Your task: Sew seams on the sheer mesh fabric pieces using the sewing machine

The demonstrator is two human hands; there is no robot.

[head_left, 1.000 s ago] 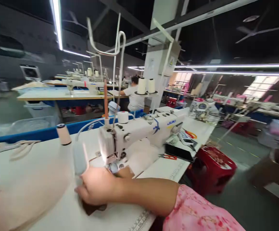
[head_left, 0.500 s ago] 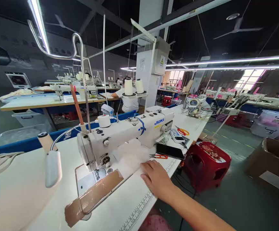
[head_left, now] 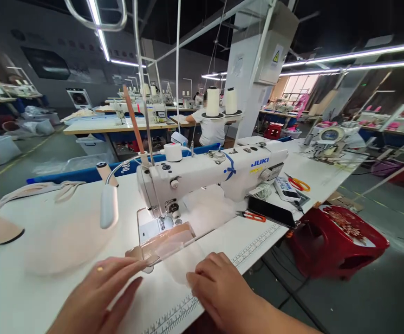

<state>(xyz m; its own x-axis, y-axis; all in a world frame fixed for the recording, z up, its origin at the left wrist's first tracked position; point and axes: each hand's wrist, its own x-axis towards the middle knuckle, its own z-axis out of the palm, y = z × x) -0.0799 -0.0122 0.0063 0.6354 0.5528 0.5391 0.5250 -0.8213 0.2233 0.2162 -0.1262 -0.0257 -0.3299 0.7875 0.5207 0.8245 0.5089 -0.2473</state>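
A piece of sheer whitish fabric [head_left: 183,264] lies over the front edge of the sewing machine's bed, in front of the needle area. My right hand [head_left: 221,287] has its fingers curled together at the right edge of this fabric, pinching it. To the left, my left hand [head_left: 101,292] hovers low with its fingers stretched out and the thumb apart; its fingertips reach the brown taped strip [head_left: 142,253] beside the fabric. The white JUKI sewing machine [head_left: 202,174] stands just beyond both hands. More sheer fabric [head_left: 209,206] is under the machine's arm.
Orange thread snips [head_left: 254,216] and a black phone [head_left: 271,212] lie right of the machine, near orange-handled scissors [head_left: 298,184]. A pale round fabric piece [head_left: 69,243] and a thread cone [head_left: 0,226] are on the left. A red stool [head_left: 337,236] stands beside the table.
My view has turned left. My left hand has come into view at the machine's front, and my right hand has drawn nearer to me with the sheer fabric.
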